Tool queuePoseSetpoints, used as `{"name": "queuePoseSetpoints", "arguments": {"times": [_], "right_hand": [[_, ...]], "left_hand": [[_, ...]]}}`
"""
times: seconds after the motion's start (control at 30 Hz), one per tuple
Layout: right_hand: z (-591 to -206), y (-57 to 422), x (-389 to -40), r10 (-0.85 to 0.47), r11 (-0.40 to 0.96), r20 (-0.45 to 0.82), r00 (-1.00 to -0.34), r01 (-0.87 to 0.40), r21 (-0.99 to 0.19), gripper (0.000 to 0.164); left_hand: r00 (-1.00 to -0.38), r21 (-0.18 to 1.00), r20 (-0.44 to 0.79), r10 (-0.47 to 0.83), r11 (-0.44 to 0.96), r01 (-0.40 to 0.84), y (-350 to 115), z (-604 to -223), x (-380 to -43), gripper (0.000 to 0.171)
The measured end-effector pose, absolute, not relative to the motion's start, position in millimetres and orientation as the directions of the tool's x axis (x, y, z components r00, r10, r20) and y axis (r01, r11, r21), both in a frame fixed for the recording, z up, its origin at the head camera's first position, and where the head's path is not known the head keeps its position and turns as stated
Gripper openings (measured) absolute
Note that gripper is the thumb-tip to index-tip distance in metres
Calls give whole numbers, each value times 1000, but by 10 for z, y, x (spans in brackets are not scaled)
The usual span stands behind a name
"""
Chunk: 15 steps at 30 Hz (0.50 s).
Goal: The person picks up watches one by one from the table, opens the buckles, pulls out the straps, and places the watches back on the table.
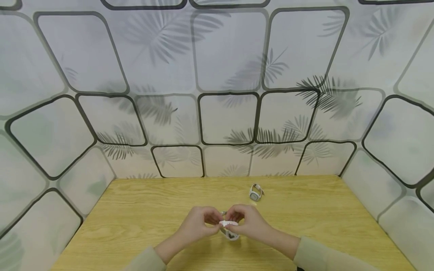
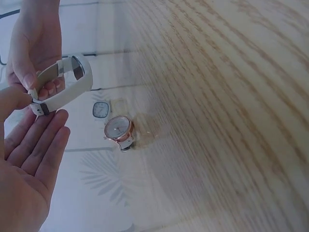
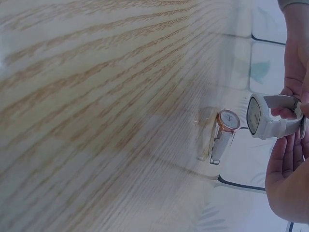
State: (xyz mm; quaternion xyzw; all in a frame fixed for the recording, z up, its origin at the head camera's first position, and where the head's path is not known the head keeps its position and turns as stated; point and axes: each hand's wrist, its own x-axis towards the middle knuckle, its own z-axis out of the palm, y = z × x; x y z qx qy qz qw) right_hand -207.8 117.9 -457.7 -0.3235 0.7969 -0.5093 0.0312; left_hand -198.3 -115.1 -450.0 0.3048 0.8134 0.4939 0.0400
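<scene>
The person's left hand (image 1: 200,223) and right hand (image 1: 249,221) are brought close together in front of the body, thumbs facing each other, both pinching the strap (image 1: 228,223) of a white watch (image 3: 263,116). The watch is between the two hands, gripped at the strap's ends, where thumbs and fingertips meet near the buckle. Its strap makes a loop, and the case hangs below the fingertips, held above the table (image 1: 152,203) and apart from it. The left wrist view shows other fingers of the left hand reaching out beside the strap.

Pale green sleeves (image 1: 318,255) cover both forearms, leaving the wrists bare.

In the gap between the hands, a small metallic piece (image 1: 223,213) shows in the head view, too little of it to tell what it is. On the table beyond the hands sits a watch with a rose-gold rim (image 2: 119,127) and a pale strap. Farther off, toward the back and a little to the right, stands a square-faced watch (image 1: 254,196), its band curved into a loop.

Behind the wood-grained table rises a pale backdrop (image 1: 228,118) with rounded dark outlines and leaf shapes.
</scene>
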Motion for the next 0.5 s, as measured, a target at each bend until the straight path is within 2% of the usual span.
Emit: {"name": "queuePoseSetpoints", "arguments": {"times": [0.3, 0.5], "right_hand": [[-4562, 1159, -2071, -553, 285, 262, -791, -475, -833, 15], [-4571, 1164, -2084, -560, 285, 248, -791, -464, -839, 20]], "left_hand": [[-806, 757, 266, 528, 403, 514, -1146, -4477, -2000, 10], [-786, 731, 302, 540, 398, 554, -1146, -4494, -1998, 12]]}}
